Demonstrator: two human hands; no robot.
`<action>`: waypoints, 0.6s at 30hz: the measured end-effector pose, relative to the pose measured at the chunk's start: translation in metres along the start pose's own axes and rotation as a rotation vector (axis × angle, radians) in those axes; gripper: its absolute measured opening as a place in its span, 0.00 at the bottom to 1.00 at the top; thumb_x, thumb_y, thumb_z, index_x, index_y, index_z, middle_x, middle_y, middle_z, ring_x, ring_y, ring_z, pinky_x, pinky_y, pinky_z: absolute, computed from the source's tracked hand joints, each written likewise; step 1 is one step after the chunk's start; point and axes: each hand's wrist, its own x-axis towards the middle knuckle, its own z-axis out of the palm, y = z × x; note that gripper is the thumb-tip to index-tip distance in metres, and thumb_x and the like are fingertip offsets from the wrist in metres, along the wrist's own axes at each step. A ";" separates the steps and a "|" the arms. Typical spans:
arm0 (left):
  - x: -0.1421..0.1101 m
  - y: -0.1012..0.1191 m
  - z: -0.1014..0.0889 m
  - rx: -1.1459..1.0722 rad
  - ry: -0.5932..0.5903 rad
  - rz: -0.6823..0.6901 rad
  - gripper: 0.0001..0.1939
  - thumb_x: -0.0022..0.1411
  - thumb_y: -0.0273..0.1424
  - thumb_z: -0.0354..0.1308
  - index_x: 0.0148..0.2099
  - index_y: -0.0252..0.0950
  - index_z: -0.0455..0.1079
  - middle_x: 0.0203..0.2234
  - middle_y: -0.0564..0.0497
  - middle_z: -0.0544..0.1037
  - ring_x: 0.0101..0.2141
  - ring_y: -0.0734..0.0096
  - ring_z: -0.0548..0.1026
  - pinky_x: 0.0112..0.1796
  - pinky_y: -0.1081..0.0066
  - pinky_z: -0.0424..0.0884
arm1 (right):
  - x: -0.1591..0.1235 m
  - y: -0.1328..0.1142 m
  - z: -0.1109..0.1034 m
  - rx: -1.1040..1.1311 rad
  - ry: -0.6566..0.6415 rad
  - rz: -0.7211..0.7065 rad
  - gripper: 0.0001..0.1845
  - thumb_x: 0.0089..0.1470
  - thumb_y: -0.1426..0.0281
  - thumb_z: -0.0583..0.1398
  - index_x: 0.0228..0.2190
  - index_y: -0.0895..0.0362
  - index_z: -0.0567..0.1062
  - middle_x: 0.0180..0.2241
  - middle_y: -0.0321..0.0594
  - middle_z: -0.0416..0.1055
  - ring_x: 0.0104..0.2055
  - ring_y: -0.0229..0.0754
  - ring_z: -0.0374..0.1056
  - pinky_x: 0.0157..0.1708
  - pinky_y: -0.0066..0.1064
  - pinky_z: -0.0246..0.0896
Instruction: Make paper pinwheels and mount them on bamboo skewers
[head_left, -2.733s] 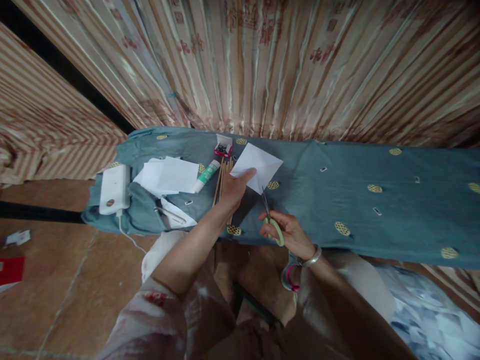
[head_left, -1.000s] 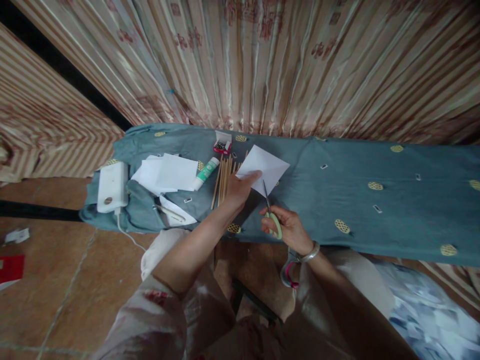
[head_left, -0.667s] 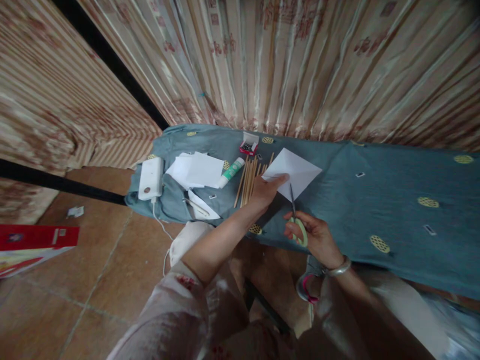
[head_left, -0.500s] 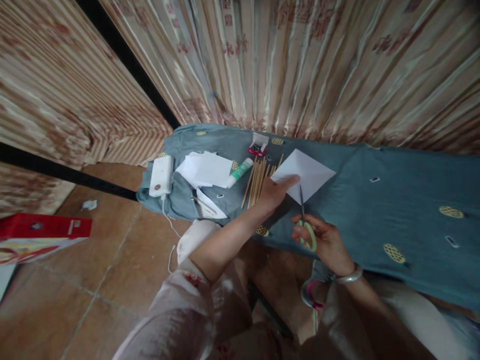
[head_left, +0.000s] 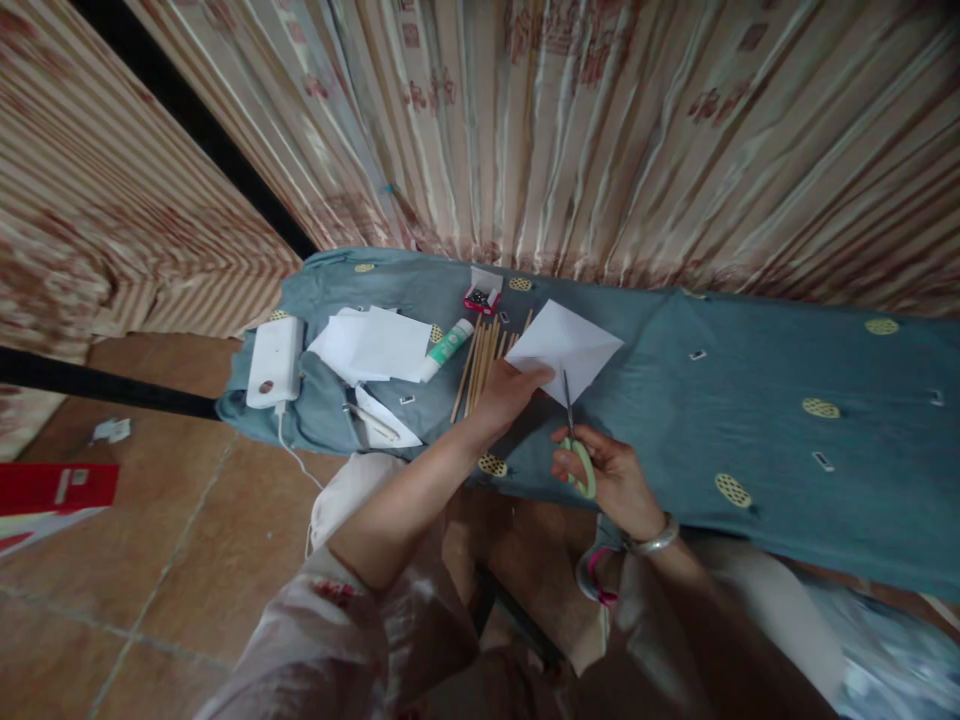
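My left hand (head_left: pixel 504 393) pinches the near left corner of a white square sheet of paper (head_left: pixel 564 346), held just above the blue cloth-covered table (head_left: pixel 750 420). My right hand (head_left: pixel 604 470) grips green-handled scissors (head_left: pixel 576 440); their blades point away from me and reach into the paper's near edge. A silver bangle sits on my right wrist.
Left of the paper lie a bundle of wooden sticks (head_left: pixel 478 358), a green-and-white glue tube (head_left: pixel 445 350), a small red box of clips (head_left: pixel 481 291), a stack of white papers (head_left: pixel 371 345) and a white power bank (head_left: pixel 274 348) with a cable. Striped curtains hang behind. A red box (head_left: pixel 52 488) lies on the tiled floor.
The scissors have advanced slightly into the paper since the earliest frame. My head turned left and partly back, shifting the whole scene; a red box on the floor came into view.
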 end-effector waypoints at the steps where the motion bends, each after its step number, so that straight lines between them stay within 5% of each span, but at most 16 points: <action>1: 0.000 -0.001 -0.001 0.009 -0.006 -0.005 0.04 0.47 0.26 0.65 0.25 0.34 0.71 0.20 0.55 0.75 0.22 0.75 0.71 0.25 0.74 0.66 | 0.000 0.000 0.000 -0.002 0.001 -0.004 0.24 0.41 0.49 0.68 0.32 0.53 0.73 0.20 0.33 0.71 0.21 0.37 0.67 0.21 0.29 0.66; 18: 0.003 -0.008 0.001 0.077 0.002 0.038 0.06 0.47 0.28 0.63 0.22 0.35 0.70 0.17 0.53 0.73 0.21 0.72 0.70 0.25 0.71 0.68 | -0.001 0.007 -0.004 0.004 0.022 -0.014 0.23 0.42 0.49 0.68 0.32 0.53 0.74 0.20 0.32 0.70 0.21 0.37 0.68 0.22 0.29 0.66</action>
